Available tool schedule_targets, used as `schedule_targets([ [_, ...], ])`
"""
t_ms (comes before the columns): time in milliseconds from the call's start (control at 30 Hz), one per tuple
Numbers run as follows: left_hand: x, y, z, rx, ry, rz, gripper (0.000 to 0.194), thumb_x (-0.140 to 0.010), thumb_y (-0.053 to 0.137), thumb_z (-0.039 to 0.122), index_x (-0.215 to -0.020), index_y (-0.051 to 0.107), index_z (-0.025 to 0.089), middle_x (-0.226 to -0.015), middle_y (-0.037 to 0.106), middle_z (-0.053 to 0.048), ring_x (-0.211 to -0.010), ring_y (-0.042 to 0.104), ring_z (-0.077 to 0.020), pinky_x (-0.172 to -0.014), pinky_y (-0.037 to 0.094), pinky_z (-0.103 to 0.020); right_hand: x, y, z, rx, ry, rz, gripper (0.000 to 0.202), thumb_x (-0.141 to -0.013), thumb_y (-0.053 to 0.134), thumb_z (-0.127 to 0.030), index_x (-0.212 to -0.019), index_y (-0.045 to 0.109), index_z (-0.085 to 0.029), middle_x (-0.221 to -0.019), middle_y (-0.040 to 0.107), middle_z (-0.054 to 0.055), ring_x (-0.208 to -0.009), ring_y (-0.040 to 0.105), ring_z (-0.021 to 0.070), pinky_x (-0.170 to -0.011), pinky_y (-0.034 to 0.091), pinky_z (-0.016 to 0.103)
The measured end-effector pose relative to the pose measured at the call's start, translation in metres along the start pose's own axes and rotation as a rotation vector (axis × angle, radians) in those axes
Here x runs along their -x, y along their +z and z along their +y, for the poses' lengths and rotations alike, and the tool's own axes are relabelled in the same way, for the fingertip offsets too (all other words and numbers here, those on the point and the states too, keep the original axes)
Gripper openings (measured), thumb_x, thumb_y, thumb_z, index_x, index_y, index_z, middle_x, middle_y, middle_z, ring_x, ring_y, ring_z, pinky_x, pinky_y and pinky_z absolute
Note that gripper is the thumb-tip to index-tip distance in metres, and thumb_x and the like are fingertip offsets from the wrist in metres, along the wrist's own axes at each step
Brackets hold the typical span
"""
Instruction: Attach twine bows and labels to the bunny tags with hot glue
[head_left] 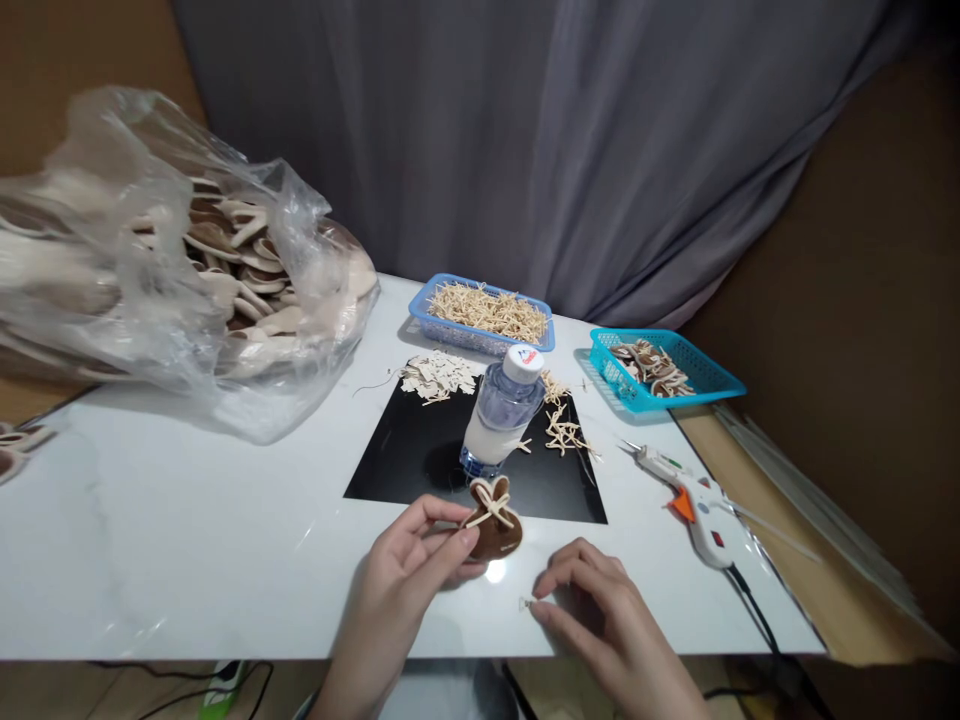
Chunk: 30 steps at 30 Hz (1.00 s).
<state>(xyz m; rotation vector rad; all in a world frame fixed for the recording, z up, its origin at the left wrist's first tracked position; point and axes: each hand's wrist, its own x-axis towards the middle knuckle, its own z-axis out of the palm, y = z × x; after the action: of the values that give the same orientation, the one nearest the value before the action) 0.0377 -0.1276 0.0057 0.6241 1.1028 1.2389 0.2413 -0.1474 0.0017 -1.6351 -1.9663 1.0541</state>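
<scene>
My left hand [420, 560] pinches a brown rabbit-shaped piece [495, 535] with two ears by its left side. A cream cord bow [493, 502] lies across the front of this piece. Lower right, the thumb and forefinger of my right hand [592, 600] come together close above the table. At their tips is a tiny clear, shiny piece [524, 604], too small to name. Just beyond the rabbit piece, a clear bottle with a white cap [504, 405] stands on a black mat [405, 450].
An open plastic bag [255, 400] of brown and cream pieces fills the left. Behind the mat are a blue basket [553, 335] of cord bows and a pile of white scraps [439, 375]. At right are a turquoise basket [712, 375] and a corded glue gun [701, 510].
</scene>
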Motion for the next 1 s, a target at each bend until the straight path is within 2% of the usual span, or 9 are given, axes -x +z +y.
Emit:
schedule_targets([
  [133, 0.0, 0.0, 0.0, 0.004, 0.0, -0.001, 0.026, -0.069, 0.078, 0.033, -0.079, 0.062, 0.016, -0.084, 0.076, -0.007, -0.078, 0.074, -0.0228, -0.065, 0.06, -0.027, -0.001, -0.003, -0.001, -0.074, -0.012, -0.031, 0.012, -0.09, 0.06, -0.034, -0.085, 0.063, -0.023, -0.094, 0.063, 0.003, -0.093, 0.057, 0.0214, -0.085, 0.037, 0.032],
  [267, -0.002, -0.002, -0.003, 0.002, 0.01, -0.026, 0.026, -0.071, 0.078, 0.033, -0.081, 0.062, 0.015, -0.084, 0.076, -0.006, -0.078, 0.074, -0.0231, -0.067, 0.061, -0.029, -0.006, -0.02, -0.015, -0.222, -0.042, -0.027, 0.016, -0.091, 0.059, -0.034, -0.082, 0.063, -0.022, -0.087, 0.062, 0.001, -0.083, 0.056, 0.0176, -0.075, 0.041, 0.027],
  [433, -0.007, -0.009, -0.01, -0.029, 0.014, -0.085, 0.025, -0.074, 0.077, 0.033, -0.085, 0.063, 0.016, -0.089, 0.076, -0.006, -0.083, 0.073, -0.0222, -0.071, 0.062, -0.029, -0.022, -0.038, -0.044, -0.11, -0.192, -0.013, 0.01, -0.091, 0.06, -0.029, -0.085, 0.064, -0.023, -0.089, 0.062, 0.0, -0.083, 0.056, 0.0151, -0.075, 0.041, 0.025],
  [633, -0.008, -0.012, -0.012, -0.061, 0.032, -0.108, 0.022, -0.076, 0.075, 0.034, -0.085, 0.064, 0.018, -0.094, 0.075, -0.004, -0.084, 0.072, -0.0186, -0.069, 0.061, -0.024, -0.034, -0.037, -0.059, 0.037, -0.224, -0.038, 0.007, -0.089, 0.06, -0.017, -0.085, 0.063, -0.023, -0.09, 0.063, -0.001, -0.082, 0.057, 0.0158, -0.076, 0.042, 0.027],
  [1000, -0.01, -0.011, -0.012, -0.061, 0.028, -0.104, 0.023, -0.075, 0.076, 0.034, -0.084, 0.064, 0.018, -0.094, 0.073, -0.004, -0.083, 0.072, -0.0189, -0.068, 0.061, -0.025, -0.039, -0.032, -0.062, 0.1, -0.201, 0.0, 0.009, -0.087, 0.059, -0.016, -0.082, 0.064, -0.022, -0.085, 0.062, 0.001, -0.077, 0.055, 0.0165, -0.07, 0.04, 0.028],
])
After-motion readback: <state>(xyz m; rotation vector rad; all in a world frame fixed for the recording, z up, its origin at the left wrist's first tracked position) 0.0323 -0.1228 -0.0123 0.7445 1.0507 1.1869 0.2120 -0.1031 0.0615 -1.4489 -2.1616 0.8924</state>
